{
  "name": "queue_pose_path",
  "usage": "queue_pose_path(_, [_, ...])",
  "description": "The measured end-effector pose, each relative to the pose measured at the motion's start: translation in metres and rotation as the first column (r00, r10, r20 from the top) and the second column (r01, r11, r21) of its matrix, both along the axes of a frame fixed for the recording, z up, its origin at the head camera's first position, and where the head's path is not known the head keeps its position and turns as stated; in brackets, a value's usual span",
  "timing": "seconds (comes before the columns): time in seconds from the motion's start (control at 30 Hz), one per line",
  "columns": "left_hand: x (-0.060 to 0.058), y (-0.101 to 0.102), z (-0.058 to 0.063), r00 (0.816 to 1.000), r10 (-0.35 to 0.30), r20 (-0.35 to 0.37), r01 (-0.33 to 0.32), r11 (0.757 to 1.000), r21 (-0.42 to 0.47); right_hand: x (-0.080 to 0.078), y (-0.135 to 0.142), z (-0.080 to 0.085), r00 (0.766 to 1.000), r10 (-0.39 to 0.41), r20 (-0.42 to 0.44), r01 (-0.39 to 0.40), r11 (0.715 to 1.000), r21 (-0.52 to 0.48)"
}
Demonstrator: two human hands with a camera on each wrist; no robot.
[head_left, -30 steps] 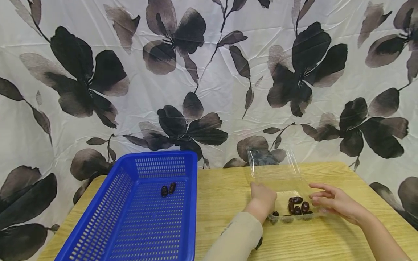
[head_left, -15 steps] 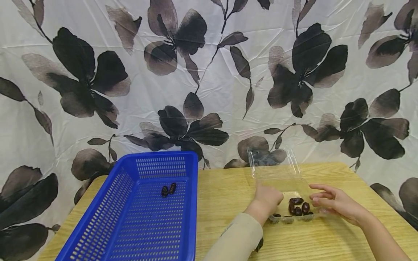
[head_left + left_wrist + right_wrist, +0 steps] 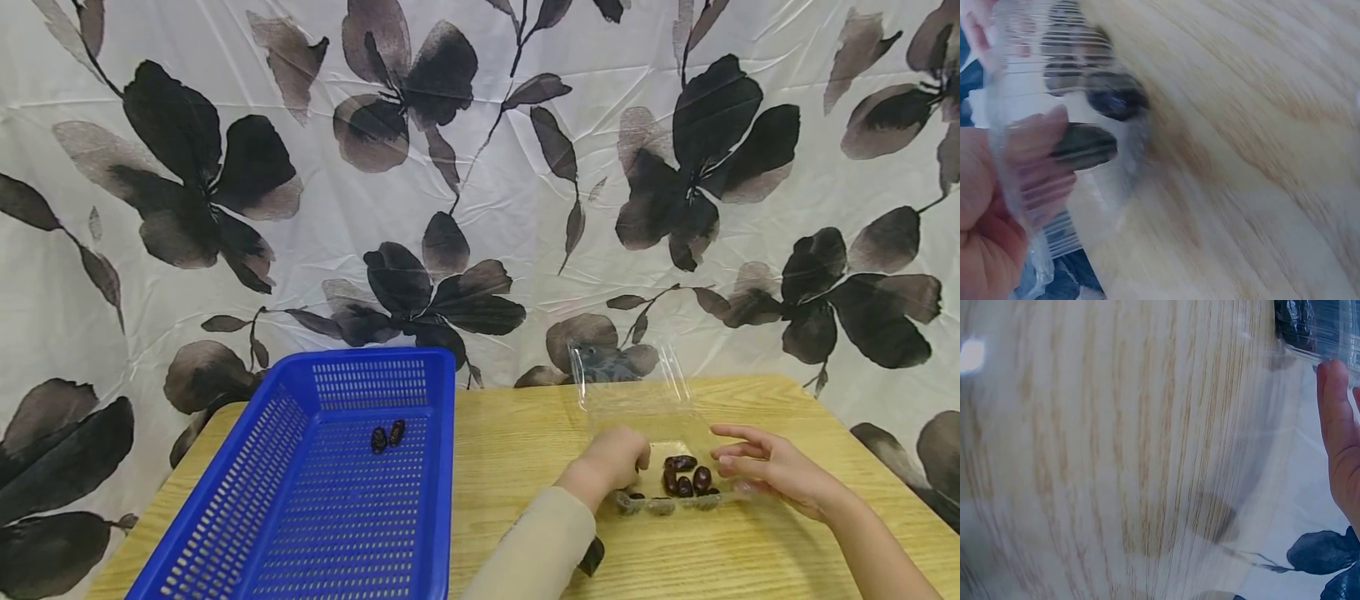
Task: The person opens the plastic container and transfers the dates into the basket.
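Observation:
My left hand (image 3: 613, 457) reaches into a clear plastic clamshell box (image 3: 675, 433) standing with its lid raised. Seen through the box wall in the left wrist view, the thumb and fingers pinch one end of a dark brown date (image 3: 1088, 147). Several more dates (image 3: 680, 461) lie bunched in the front right part of the box. My right hand (image 3: 783, 468) is at the box's right side, fingers extended with their tips right at the edge. In the right wrist view, the right hand's fingers (image 3: 1336, 406) lie beside the clear wall.
A blue perforated basket (image 3: 442, 517) stands left of the box, with two dates (image 3: 387, 435) on its floor. All of it rests on a wood-grain table (image 3: 510, 467). Behind hangs a white floral cloth (image 3: 495, 208). A small black object (image 3: 592, 557) shows beside the left sleeve.
The left hand has shifted from the box's left edge inward to the right, then slightly lower, its fingers dipping into the box. The right hand stays in place.

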State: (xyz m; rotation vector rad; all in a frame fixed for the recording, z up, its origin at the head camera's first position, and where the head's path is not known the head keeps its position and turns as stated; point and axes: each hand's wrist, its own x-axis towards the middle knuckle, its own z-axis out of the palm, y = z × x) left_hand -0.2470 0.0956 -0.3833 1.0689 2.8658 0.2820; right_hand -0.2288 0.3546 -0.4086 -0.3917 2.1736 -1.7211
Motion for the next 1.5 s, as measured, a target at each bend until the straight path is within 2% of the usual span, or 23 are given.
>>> queue_pose_path(0.07, [-0.002,-0.003,0.003,0.997,0.007,0.074,-0.016,0.991,0.13,0.0,-0.001,0.001,1.0,0.001,-0.001,-0.001,1.0,-0.004])
queue_pose_path(0.13, [-0.004,-0.006,0.007,0.99,0.005,0.138,-0.039,0.97,0.239,-0.001,-0.001,0.001,1.0,-0.003,-0.004,0.003,1.0,-0.001])
queue_pose_path(0.2, [-0.007,-0.009,0.011,0.979,-0.007,0.203,-0.062,0.941,0.333,-0.001,-0.002,0.002,1.0,-0.011,-0.007,0.011,1.0,0.008])
queue_pose_path(0.27, [-0.008,-0.011,0.013,0.959,-0.019,0.282,-0.101,0.908,0.406,-0.001,-0.002,0.001,1.0,-0.017,-0.007,0.017,1.0,0.017])
queue_pose_path(0.33, [-0.008,-0.012,0.015,0.929,-0.032,0.368,-0.153,0.873,0.462,-0.001,-0.001,0.001,1.0,-0.013,0.0,0.013,1.0,0.015])
queue_pose_path(0.43, [-0.007,-0.013,0.019,0.861,-0.07,0.503,-0.242,0.814,0.528,-0.001,0.0,0.0,1.0,0.001,0.009,-0.001,1.0,0.001])
queue_pose_path(0.57, [-0.006,-0.017,0.028,0.777,-0.126,0.616,-0.326,0.757,0.566,0.0,0.0,-0.001,1.0,0.016,0.017,-0.016,1.0,-0.023])
queue_pose_path(0.63, [-0.008,-0.02,0.034,0.752,-0.152,0.642,-0.346,0.737,0.581,0.0,-0.001,-0.001,1.0,0.019,0.018,-0.019,0.999,-0.028])
queue_pose_path(0.7, [-0.01,-0.023,0.039,0.735,-0.17,0.656,-0.365,0.717,0.594,0.0,-0.001,-0.001,1.0,0.022,0.019,-0.022,0.999,-0.029])
queue_pose_path(0.83, [-0.014,-0.029,0.05,0.729,-0.184,0.66,-0.39,0.681,0.62,-0.001,0.0,-0.001,1.0,0.026,0.015,-0.026,0.999,-0.027])
queue_pose_path(0.93, [-0.016,-0.033,0.059,0.732,-0.182,0.657,-0.398,0.667,0.629,-0.001,0.001,-0.002,0.999,0.032,0.015,-0.031,0.999,-0.035])
queue_pose_path(1.23, [-0.016,-0.042,0.08,0.707,-0.191,0.681,-0.447,0.625,0.64,-0.002,0.002,-0.002,0.998,0.055,0.013,-0.054,0.996,-0.067])
queue_pose_path(1.37, [-0.014,-0.05,0.086,0.701,-0.2,0.685,-0.457,0.611,0.646,-0.001,0.002,-0.002,0.998,0.065,0.007,-0.065,0.995,-0.074])
queue_pose_path(1.5, [-0.012,-0.063,0.089,0.691,-0.209,0.691,-0.462,0.608,0.646,-0.001,0.002,-0.003,0.997,0.073,0.01,-0.072,0.994,-0.076])
